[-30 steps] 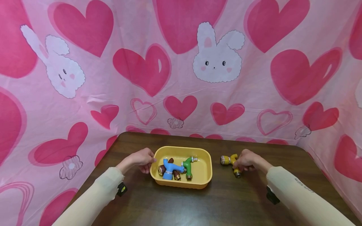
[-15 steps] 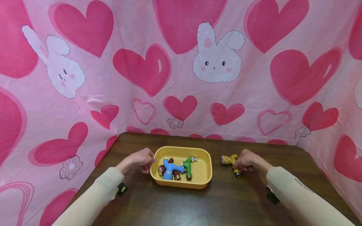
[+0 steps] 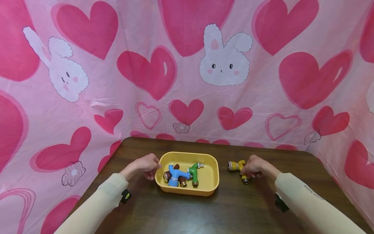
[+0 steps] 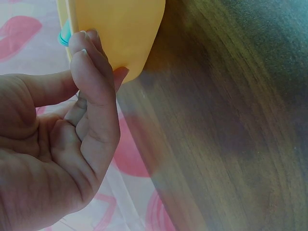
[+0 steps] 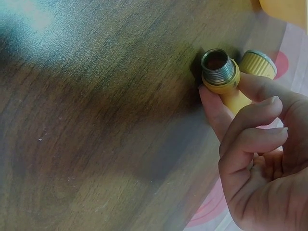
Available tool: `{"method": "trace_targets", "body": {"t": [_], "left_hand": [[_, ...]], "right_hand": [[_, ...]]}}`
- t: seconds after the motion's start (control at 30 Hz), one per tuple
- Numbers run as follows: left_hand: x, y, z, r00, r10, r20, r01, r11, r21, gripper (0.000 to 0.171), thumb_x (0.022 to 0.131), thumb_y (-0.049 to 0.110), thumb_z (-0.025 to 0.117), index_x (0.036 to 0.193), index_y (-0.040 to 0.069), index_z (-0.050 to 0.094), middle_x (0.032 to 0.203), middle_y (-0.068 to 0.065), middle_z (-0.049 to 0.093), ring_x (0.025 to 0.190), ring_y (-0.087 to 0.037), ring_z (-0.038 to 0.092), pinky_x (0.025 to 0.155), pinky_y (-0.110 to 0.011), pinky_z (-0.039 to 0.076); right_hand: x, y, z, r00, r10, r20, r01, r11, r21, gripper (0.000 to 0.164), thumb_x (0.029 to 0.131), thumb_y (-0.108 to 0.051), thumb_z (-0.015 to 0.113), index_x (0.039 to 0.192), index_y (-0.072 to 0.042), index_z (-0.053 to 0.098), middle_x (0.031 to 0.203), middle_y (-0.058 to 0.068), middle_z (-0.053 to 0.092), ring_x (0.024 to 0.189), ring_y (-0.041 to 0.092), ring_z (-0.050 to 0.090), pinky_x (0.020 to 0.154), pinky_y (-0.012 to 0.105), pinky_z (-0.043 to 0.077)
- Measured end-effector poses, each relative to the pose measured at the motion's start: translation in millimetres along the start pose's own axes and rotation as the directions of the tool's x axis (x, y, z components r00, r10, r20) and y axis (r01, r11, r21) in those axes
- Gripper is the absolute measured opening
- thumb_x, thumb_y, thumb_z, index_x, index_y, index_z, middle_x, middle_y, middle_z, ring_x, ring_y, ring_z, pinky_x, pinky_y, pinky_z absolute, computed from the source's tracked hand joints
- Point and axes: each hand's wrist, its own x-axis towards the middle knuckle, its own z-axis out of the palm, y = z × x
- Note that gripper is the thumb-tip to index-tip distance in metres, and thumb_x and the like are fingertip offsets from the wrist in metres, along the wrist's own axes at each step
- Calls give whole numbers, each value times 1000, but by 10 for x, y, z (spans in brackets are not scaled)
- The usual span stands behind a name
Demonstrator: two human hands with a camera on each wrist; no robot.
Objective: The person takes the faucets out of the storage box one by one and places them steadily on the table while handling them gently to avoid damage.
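Note:
A yellow plastic basin (image 3: 208,175) stands on the table. My left hand (image 3: 147,165) pinches its left rim between thumb and fingers, as the left wrist view also shows. Inside lie a blue tap (image 3: 178,173), a green tap (image 3: 194,175) and a brown tap (image 3: 182,182), partly hidden under the blue one. To the right of the basin is a yellow tap (image 3: 238,165) with a threaded metal end (image 5: 217,70). My right hand (image 3: 256,166) pinches this yellow tap between thumb and index finger; the other fingers (image 5: 250,139) are curled beside it.
The dark wooden table (image 3: 187,214) extends in front of the basin and to both sides. Behind it hangs a pink cloth (image 3: 187,81) with hearts and rabbits, which also covers the left and right sides.

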Motion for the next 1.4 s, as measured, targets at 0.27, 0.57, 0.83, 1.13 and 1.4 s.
{"method": "trace_targets", "body": {"t": [0.27, 0.57, 0.83, 1.13, 1.4], "left_hand": [[7, -2, 5, 1000, -5, -4, 5, 1000, 9, 17, 106, 7, 60, 100, -4, 71, 64, -12, 63, 46, -15, 60, 50, -29, 58], [5, -4, 4, 1000, -6, -4, 6, 1000, 12, 16, 106, 7, 61, 100, -4, 72, 65, -13, 64, 47, -16, 61, 52, -30, 59], [10, -14, 4, 1000, 3, -5, -3, 1000, 16, 17, 106, 7, 61, 99, -3, 72, 65, -12, 64, 47, -16, 61, 51, -30, 59], [14, -9, 16, 1000, -1, -6, 1, 1000, 15, 17, 106, 7, 60, 98, -4, 71, 64, -12, 64, 46, -15, 60, 51, -31, 59], [10, -12, 15, 1000, -2, -8, 2, 1000, 18, 17, 106, 6, 60, 100, -5, 71, 64, -12, 64, 47, -15, 60, 51, -30, 59]], "right_hand": [[-23, 6, -4, 1000, -2, -3, 2, 1000, -5, 26, 88, -19, 83, 70, -3, 73, 59, 2, 63, 47, 8, 44, 44, 21, 33], [-56, 17, 2, 1000, 20, -3, -20, 999, 31, 26, 90, -20, 81, 73, -4, 70, 64, 3, 66, 49, 9, 48, 46, 22, 41], [-113, -12, -15, 1000, 26, -2, -26, 998, 53, 24, 90, -19, 80, 74, -4, 70, 66, 4, 68, 49, 8, 49, 46, 21, 45], [-132, -25, -30, 1000, 8, -21, -7, 1000, 25, 21, 89, -18, 81, 75, -4, 72, 69, 4, 70, 52, 10, 50, 52, 28, 53], [-124, -12, -37, 1000, 10, -21, -9, 1000, 14, 24, 89, -19, 82, 74, -5, 70, 70, 5, 71, 52, 10, 50, 53, 29, 53]]}}
